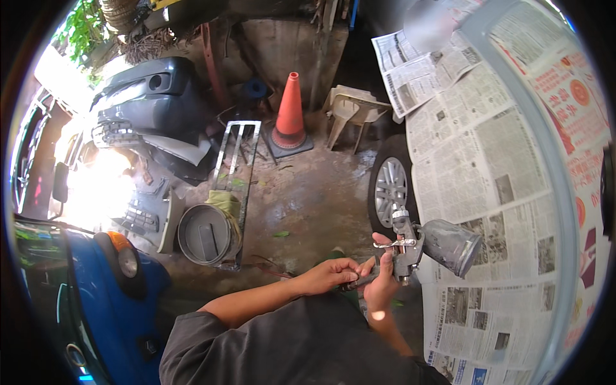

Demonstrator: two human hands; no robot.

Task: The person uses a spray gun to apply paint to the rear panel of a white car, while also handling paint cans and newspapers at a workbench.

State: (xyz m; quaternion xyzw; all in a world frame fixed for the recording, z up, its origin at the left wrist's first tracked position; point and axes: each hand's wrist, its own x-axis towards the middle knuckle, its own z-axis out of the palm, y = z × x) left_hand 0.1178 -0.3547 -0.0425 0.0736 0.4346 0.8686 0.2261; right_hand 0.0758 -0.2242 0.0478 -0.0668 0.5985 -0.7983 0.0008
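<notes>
A metal paint spray gun (405, 253) with a grey, paint-stained cup (451, 247) is held tilted in front of my body. My right hand (380, 289) wraps round its handle, thumb up along the body near the trigger. To the left, my left hand (330, 276) is closed, its fingertips pinching the lower end of the handle, where a hose fitting seems to sit. The fingers partly hide that spot. Right beside the cup is a car's side covered in newspaper sheets (475, 154), with a silver wheel (390, 186) below.
An orange traffic cone (292, 119) and a beige plastic stool (354, 112) stand ahead. Further left are a metal rack (239, 154), a round bucket (205, 234) and a dark car bumper (151, 96). A blue vehicle (102, 295) stands close on my left.
</notes>
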